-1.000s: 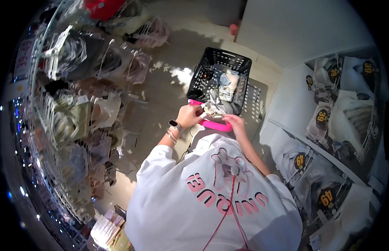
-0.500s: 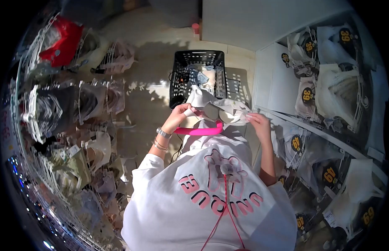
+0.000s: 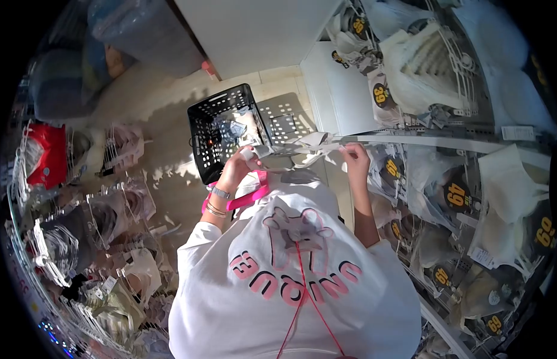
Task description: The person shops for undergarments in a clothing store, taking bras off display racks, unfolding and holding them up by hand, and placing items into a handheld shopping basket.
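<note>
A white bra (image 3: 314, 140) is stretched between my two hands, in front of my body and beside the basket. My left hand (image 3: 235, 170), with a watch and bracelets on its wrist, is closed on one end of it. At the other end, my right hand (image 3: 355, 160) pinches the fabric between thumb and fingers. Close under my left hand is a bright pink curved bar (image 3: 254, 194), partly hidden by my wrist. A black perforated basket (image 3: 197, 110) stands on the floor just beyond my left hand, with folded cloth items (image 3: 239, 127) inside.
Racks of hanging bras (image 3: 57, 248) line the left side. More bras on a rack (image 3: 422, 69), with black and yellow price tags, hang on the right. A white panel (image 3: 260, 30) and large plastic-wrapped bundles (image 3: 137, 33) stand at the far end of the tiled floor.
My view has turned to the right, so the basket and hands appear further left. The bra is now drawn out straighter and flatter between my hands.
</note>
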Available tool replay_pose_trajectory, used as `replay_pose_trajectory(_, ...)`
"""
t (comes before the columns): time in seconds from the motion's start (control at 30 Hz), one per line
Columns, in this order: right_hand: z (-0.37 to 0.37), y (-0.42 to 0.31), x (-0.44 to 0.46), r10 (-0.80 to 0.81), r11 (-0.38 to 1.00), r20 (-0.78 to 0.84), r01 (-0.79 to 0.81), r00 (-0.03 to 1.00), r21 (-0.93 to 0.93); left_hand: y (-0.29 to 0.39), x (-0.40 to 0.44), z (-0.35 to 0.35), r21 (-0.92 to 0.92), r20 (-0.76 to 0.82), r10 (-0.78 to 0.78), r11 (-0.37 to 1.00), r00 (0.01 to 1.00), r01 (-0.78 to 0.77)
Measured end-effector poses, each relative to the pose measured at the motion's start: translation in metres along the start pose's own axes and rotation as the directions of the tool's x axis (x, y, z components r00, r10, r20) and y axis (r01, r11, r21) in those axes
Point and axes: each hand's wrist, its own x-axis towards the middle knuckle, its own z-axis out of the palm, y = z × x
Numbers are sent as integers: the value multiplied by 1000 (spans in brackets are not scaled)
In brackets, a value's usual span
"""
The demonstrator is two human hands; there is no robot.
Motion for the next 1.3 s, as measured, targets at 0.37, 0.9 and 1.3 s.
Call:
replay_pose_trajectory(0.37,-46,89,80,-141,906,-234,30,962,-422,-66,67,70,518,-123,76,855,990,-1)
replay_pose_trajectory(0.9,-22,156,75,169,984,-160,-158,973,76,-82,111,92,670,-56,327,713,944,-207)
replay_pose_trajectory(1.3,64,97,4,156,948,187,-200,970,246,-14,-2,1,712,-189,530,654,827,-256)
